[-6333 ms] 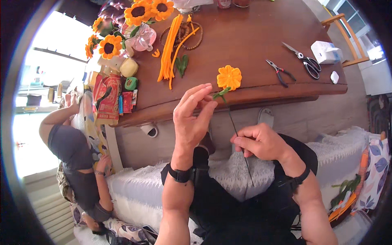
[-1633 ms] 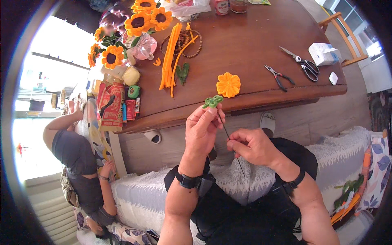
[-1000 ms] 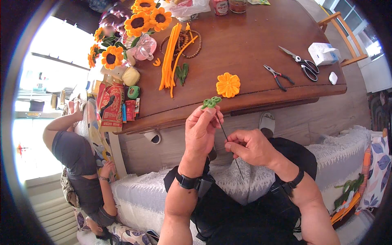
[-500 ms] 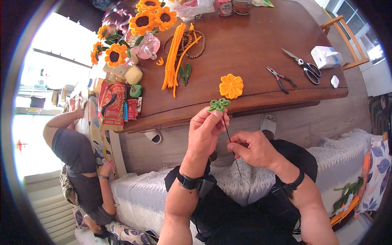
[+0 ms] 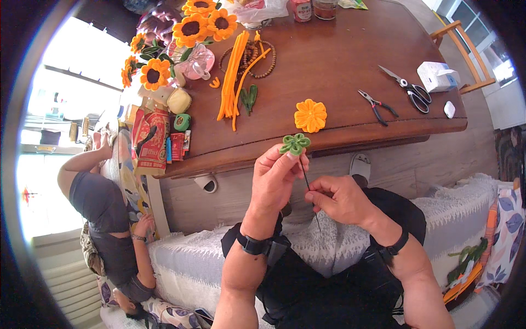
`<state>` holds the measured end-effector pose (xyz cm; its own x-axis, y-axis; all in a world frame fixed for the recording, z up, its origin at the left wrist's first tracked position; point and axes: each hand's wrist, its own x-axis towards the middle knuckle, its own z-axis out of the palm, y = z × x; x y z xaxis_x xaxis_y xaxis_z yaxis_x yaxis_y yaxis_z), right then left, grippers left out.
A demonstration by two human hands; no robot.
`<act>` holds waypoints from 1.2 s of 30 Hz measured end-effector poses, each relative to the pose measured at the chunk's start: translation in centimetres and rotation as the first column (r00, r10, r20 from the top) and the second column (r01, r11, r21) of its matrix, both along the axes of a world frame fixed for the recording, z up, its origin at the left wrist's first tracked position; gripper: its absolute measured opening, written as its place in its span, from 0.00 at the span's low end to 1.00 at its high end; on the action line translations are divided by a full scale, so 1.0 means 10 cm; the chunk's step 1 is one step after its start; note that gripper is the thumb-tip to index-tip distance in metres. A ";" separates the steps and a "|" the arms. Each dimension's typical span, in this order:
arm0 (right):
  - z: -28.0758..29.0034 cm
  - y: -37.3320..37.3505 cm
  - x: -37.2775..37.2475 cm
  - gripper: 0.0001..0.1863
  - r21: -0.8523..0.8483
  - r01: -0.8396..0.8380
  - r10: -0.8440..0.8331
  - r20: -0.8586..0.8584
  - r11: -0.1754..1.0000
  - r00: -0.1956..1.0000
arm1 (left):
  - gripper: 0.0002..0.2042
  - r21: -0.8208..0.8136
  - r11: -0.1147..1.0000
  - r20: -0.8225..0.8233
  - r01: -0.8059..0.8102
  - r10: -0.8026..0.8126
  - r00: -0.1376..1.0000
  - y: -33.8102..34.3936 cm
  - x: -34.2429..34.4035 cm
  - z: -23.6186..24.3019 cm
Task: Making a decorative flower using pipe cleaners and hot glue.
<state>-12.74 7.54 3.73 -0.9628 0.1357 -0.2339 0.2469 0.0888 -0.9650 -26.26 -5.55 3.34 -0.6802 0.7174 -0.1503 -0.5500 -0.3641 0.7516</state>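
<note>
My left hand (image 5: 275, 174) is closed, pinching a small green looped pipe-cleaner piece (image 5: 295, 143), shaped like a flower, just under its petals. A thin dark wire stem (image 5: 304, 174) runs down from it toward my lap. Lower and to the right, my right hand (image 5: 337, 198) pinches that stem between thumb and fingers. Just beyond the green piece, an orange pipe-cleaner flower (image 5: 310, 115) lies near the table's front edge. Orange pipe cleaners (image 5: 233, 77) and a pair of green leaves (image 5: 248, 99) rest to the left.
Pliers (image 5: 377, 107), scissors (image 5: 408, 89) and a white tissue pack (image 5: 436, 77) lie on the right of the brown table (image 5: 339, 60). Finished sunflowers (image 5: 192, 28) stand in a pink vase (image 5: 200, 61) at the far left. Another person (image 5: 109, 203) lies at the left.
The green piece has tilted slightly so its loops show more face-on. My right hand still pinches the stem, and its lower end has shifted a little upward.
</note>
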 end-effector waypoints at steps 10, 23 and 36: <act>0.03 -0.01 0.00 0.10 -0.127 0.024 -0.019 0.041 0.992 0.999 | 0.10 -0.021 0.998 0.012 -0.052 0.052 0.999 0.02 0.01 0.03; 0.02 0.01 0.00 0.07 -0.139 -0.008 0.018 0.066 0.990 0.998 | 0.09 -0.024 0.995 0.070 -0.102 0.103 0.992 0.01 -0.02 -0.02; 0.05 0.00 -0.01 0.07 -0.065 -0.052 0.055 0.045 0.997 0.997 | 0.08 0.031 0.997 0.062 -0.064 0.062 0.996 -0.03 -0.05 -0.06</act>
